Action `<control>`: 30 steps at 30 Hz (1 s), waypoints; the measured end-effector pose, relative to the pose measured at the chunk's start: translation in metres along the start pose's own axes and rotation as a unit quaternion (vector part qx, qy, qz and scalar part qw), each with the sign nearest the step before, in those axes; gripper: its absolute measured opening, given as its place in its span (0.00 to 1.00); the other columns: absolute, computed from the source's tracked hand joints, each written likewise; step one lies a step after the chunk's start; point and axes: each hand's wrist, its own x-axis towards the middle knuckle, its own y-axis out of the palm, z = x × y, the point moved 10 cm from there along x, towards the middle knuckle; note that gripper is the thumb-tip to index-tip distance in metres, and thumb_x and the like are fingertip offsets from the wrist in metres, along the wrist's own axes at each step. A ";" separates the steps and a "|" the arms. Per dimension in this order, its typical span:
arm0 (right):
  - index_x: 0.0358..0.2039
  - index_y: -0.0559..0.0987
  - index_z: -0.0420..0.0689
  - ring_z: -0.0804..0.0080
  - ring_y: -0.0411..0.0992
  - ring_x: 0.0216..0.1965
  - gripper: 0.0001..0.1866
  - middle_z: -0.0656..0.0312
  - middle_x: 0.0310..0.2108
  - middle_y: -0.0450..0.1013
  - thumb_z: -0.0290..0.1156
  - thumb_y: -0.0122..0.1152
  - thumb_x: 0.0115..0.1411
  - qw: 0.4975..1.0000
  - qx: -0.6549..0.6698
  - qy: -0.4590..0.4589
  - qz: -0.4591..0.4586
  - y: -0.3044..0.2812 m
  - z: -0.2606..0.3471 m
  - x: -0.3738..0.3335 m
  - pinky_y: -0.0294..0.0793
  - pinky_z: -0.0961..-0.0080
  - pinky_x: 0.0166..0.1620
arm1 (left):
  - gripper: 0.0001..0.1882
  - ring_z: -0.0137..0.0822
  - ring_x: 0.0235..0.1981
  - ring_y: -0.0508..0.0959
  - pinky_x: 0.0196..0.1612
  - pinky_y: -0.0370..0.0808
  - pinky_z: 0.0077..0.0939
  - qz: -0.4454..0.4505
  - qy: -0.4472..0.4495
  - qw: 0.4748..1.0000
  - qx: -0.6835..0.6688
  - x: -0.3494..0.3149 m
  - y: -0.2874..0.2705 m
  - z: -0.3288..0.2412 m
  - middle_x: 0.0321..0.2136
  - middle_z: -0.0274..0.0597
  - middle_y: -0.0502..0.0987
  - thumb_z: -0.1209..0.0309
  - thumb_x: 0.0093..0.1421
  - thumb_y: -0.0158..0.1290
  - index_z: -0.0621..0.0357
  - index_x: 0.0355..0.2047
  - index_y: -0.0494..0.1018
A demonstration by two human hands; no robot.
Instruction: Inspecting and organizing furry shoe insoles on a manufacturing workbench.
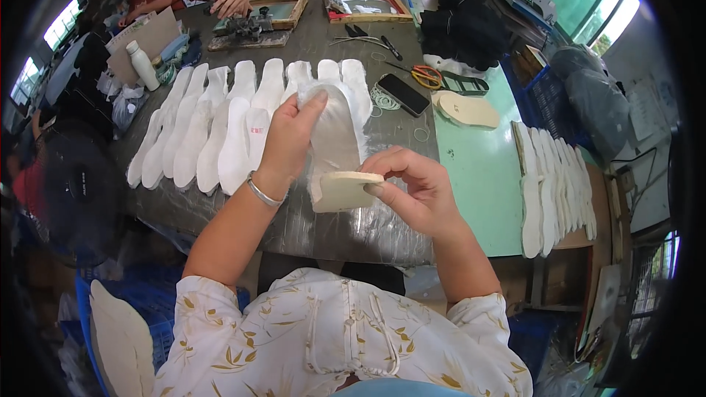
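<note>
Left hand [293, 132] grips a pale insole [338, 132]; right hand [416, 185] pinches a beige pad [343, 194] (whether joined, cannot tell). Uneven pulling could crease the pale insole.

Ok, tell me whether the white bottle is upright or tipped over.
Upright: the white bottle stands base down, neck uppermost; its slight lean fits the fisheye bend toward the rim.

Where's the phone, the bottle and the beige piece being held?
Phone [403, 95]: head view, on its dark screen.
Bottle [143, 68]: head view, on its white body.
Beige piece [344, 192]: head view, on its near face.
</note>
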 end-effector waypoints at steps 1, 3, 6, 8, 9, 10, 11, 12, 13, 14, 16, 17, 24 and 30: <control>0.38 0.79 0.40 0.77 0.73 0.36 0.07 0.62 0.36 0.77 0.21 0.61 0.59 1.000 0.006 0.006 -0.005 -0.003 0.000 0.002 0.72 0.80 0.39 | 0.14 0.21 0.34 0.77 0.37 0.73 0.17 0.018 0.001 1.000 0.014 -0.003 0.006 0.003 0.35 0.33 0.79 0.63 0.65 0.54 0.61 0.44 0.74; 0.38 0.79 0.40 0.77 0.73 0.36 0.06 0.62 0.36 0.77 0.23 0.62 0.59 1.000 0.001 0.004 -0.010 -0.007 -0.004 0.007 0.72 0.80 0.40 | 0.15 0.20 0.32 0.76 0.34 0.72 0.15 0.026 0.013 0.999 0.038 -0.014 0.015 0.004 0.34 0.32 0.79 0.62 0.65 0.54 0.62 0.44 0.74; 0.38 0.78 0.39 0.79 0.73 0.35 0.06 0.63 0.35 0.76 0.25 0.62 0.60 0.998 0.011 0.053 -0.042 -0.015 -0.022 0.005 0.73 0.81 0.40 | 0.14 0.20 0.32 0.76 0.35 0.73 0.16 0.040 0.035 0.998 0.034 -0.032 0.031 -0.005 0.33 0.32 0.79 0.64 0.65 0.55 0.62 0.44 0.74; 0.38 0.78 0.39 0.81 0.73 0.35 0.07 0.64 0.35 0.76 0.26 0.62 0.60 0.994 0.038 0.074 -0.074 -0.016 -0.028 0.004 0.73 0.81 0.41 | 0.11 0.20 0.32 0.76 0.36 0.74 0.16 0.067 0.050 0.995 0.051 -0.039 0.034 -0.006 0.33 0.33 0.79 0.68 0.65 0.55 0.62 0.42 0.76; 0.39 0.78 0.39 0.81 0.73 0.35 0.07 0.65 0.35 0.76 0.26 0.62 0.61 0.993 0.042 0.078 -0.080 -0.016 -0.031 0.003 0.73 0.81 0.41 | 0.09 0.20 0.32 0.76 0.35 0.74 0.16 0.062 0.056 0.996 0.038 -0.042 0.035 -0.008 0.32 0.33 0.80 0.70 0.65 0.55 0.62 0.41 0.77; 0.39 0.78 0.39 0.81 0.73 0.36 0.07 0.65 0.36 0.76 0.26 0.62 0.61 0.992 0.043 0.078 -0.088 -0.015 -0.032 0.002 0.73 0.81 0.41 | 0.08 0.20 0.32 0.76 0.36 0.74 0.16 0.060 0.050 0.996 0.040 -0.044 0.034 -0.007 0.32 0.33 0.80 0.71 0.65 0.55 0.62 0.41 0.77; 0.40 0.77 0.39 0.81 0.73 0.36 0.07 0.65 0.36 0.75 0.26 0.61 0.61 0.991 0.044 0.078 -0.096 -0.014 -0.032 0.002 0.73 0.81 0.41 | 0.08 0.20 0.32 0.77 0.36 0.74 0.16 0.057 0.045 0.996 0.043 -0.046 0.033 -0.005 0.32 0.33 0.80 0.72 0.65 0.55 0.62 0.40 0.78; 0.40 0.77 0.39 0.81 0.73 0.36 0.07 0.65 0.36 0.75 0.26 0.61 0.61 0.991 0.045 0.078 -0.096 -0.013 -0.033 0.002 0.73 0.81 0.41 | 0.08 0.20 0.32 0.77 0.36 0.74 0.16 0.057 0.045 0.996 0.043 -0.047 0.032 -0.004 0.32 0.33 0.80 0.72 0.65 0.55 0.62 0.40 0.78; 0.40 0.77 0.39 0.81 0.73 0.36 0.08 0.65 0.36 0.75 0.26 0.61 0.62 0.989 0.051 0.083 -0.109 -0.014 -0.034 0.002 0.73 0.81 0.41 | 0.08 0.20 0.32 0.77 0.36 0.74 0.16 0.061 0.053 0.996 0.036 -0.047 0.032 -0.003 0.32 0.34 0.81 0.72 0.64 0.55 0.63 0.40 0.78; 0.40 0.76 0.39 0.81 0.73 0.37 0.08 0.65 0.35 0.75 0.26 0.61 0.62 0.987 0.058 0.088 -0.121 -0.015 -0.036 0.001 0.73 0.81 0.41 | 0.08 0.21 0.32 0.78 0.37 0.75 0.16 0.065 0.061 0.996 0.029 -0.048 0.032 -0.003 0.33 0.34 0.81 0.73 0.64 0.55 0.63 0.40 0.79; 0.41 0.76 0.39 0.81 0.73 0.37 0.08 0.65 0.36 0.75 0.26 0.61 0.62 0.986 0.060 0.092 -0.129 -0.014 -0.037 0.000 0.73 0.81 0.41 | 0.09 0.22 0.33 0.79 0.38 0.76 0.17 0.077 0.046 0.996 0.003 -0.050 0.034 0.001 0.34 0.36 0.82 0.74 0.64 0.54 0.62 0.42 0.79; 0.41 0.76 0.39 0.82 0.73 0.37 0.08 0.65 0.36 0.75 0.26 0.61 0.62 0.985 0.055 0.097 -0.135 -0.015 -0.038 -0.001 0.73 0.82 0.41 | 0.09 0.23 0.33 0.79 0.38 0.76 0.18 0.084 0.035 0.996 -0.015 -0.052 0.035 0.004 0.34 0.36 0.82 0.74 0.65 0.53 0.62 0.42 0.79; 0.42 0.75 0.38 0.82 0.73 0.36 0.09 0.65 0.36 0.75 0.26 0.60 0.63 0.983 0.064 0.092 -0.148 -0.015 -0.039 -0.003 0.73 0.83 0.39 | 0.12 0.28 0.37 0.81 0.41 0.79 0.22 0.118 -0.046 0.981 -0.145 -0.057 0.045 0.019 0.40 0.42 0.81 0.73 0.66 0.51 0.67 0.47 0.76; 0.41 0.74 0.38 0.82 0.72 0.37 0.09 0.64 0.36 0.74 0.27 0.60 0.63 0.981 0.050 0.106 -0.156 -0.017 -0.040 -0.006 0.72 0.83 0.39 | 0.12 0.28 0.37 0.81 0.40 0.79 0.21 0.140 -0.042 0.979 -0.141 -0.057 0.050 0.018 0.39 0.42 0.80 0.75 0.66 0.50 0.67 0.47 0.75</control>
